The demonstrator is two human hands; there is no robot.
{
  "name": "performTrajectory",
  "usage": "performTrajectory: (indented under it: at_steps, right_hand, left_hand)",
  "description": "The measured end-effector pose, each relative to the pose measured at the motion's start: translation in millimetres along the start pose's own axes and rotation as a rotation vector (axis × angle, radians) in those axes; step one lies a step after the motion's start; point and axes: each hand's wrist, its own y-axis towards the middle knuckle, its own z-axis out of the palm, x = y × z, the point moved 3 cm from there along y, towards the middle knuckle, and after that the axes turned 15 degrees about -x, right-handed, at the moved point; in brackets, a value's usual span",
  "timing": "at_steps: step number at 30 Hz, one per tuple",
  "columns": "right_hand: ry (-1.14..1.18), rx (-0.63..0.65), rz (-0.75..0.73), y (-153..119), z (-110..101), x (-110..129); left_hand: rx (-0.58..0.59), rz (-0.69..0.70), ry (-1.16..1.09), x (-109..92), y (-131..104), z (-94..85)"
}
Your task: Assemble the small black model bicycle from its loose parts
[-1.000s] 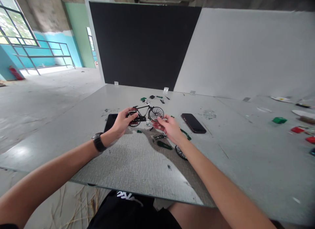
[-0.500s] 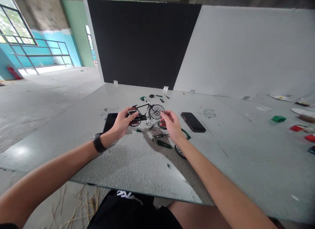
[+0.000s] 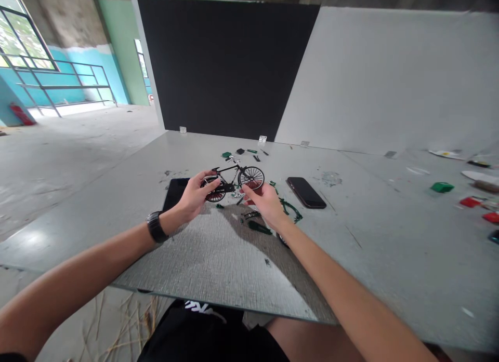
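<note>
A small black model bicycle [image 3: 235,171] is held up over the table, upright, with its handlebar at the top. My left hand [image 3: 198,193] grips its wheel on the left between thumb and fingers. At the lower edge of the other wheel is my right hand [image 3: 265,202], its thumb and fingers closed on the rim. Below the hands lie a dark green elongated part [image 3: 259,227], a green frame piece [image 3: 291,210] and a small green piece [image 3: 220,206]. A wheel beneath my right wrist is mostly hidden.
A black phone [image 3: 306,192] lies right of my hands, and a dark flat object [image 3: 175,191] is partly behind my left hand. Small green and dark parts [image 3: 240,151] sit farther back. Green [image 3: 442,187] and red pieces [image 3: 470,202] are at the far right.
The model bicycle has shifted slightly to the right. My right hand has moved left and down, from the right side of the wheel to its lower edge.
</note>
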Motion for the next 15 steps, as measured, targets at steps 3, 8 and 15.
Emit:
performTrajectory:
  at_steps: [3, 8, 15]
  right_hand:
    - [0.006, -0.071, -0.011, 3, -4, 1]
    - [0.056, -0.185, -0.045, 7, -13, 2]
    - [0.04, -0.097, -0.038, 3, -8, 3]
  left_hand:
    - [-0.017, 0.003, -0.028, -2, 0, -0.2]
    - [-0.045, 0.016, -0.06, -1, 5, -2.7]
    - [-0.03, 0.013, -0.063, 1, 5, -3.4]
